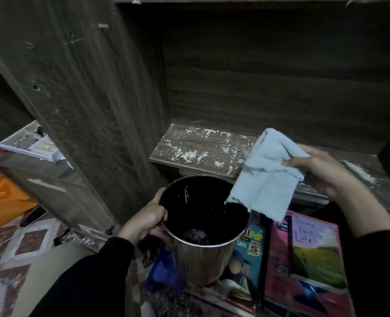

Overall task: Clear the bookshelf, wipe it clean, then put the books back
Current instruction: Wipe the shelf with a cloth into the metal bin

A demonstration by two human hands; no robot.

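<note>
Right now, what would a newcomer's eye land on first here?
The pale blue cloth, pinched in the grip of the right hand right of centre, hangs over the open mouth of a shiny metal bin, which the left hand holds by the rim at bottom centre. Behind them, the dark shelf board is speckled with white flakes. Bright-covered books lie at bottom right.
</note>
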